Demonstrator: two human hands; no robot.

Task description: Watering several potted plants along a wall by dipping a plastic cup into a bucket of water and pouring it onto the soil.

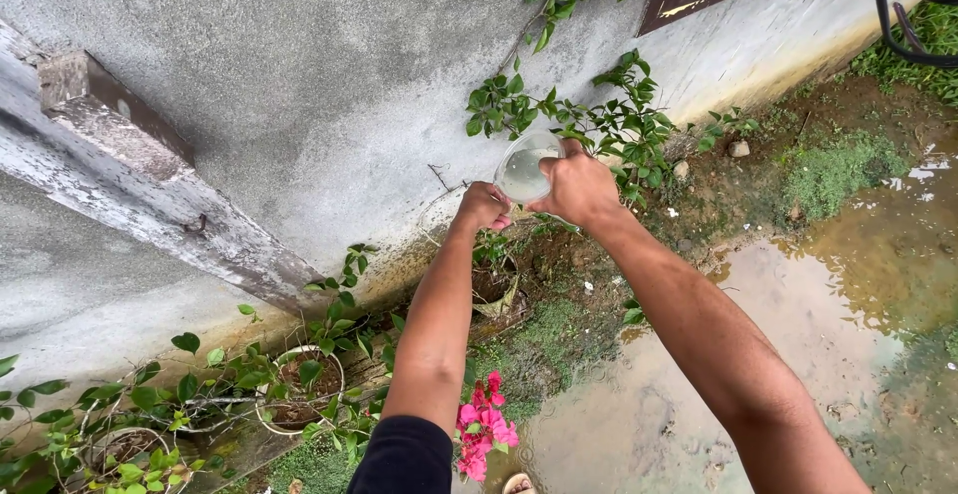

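A clear cup (526,167) of water, clasped tight by the right hand (581,188) with the left hand (483,206) pinching its lower edge, tilts over a pot (492,284) at 6 o'clock and could splash past it onto the wall (329,95).

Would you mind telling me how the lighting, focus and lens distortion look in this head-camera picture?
Head view: soft, even daylight with no hard shadows; the puddle mirrors pale sky; the wide lens bows the wall; both hands, left hand and right hand, and the clear container are sharp, without motion blur.
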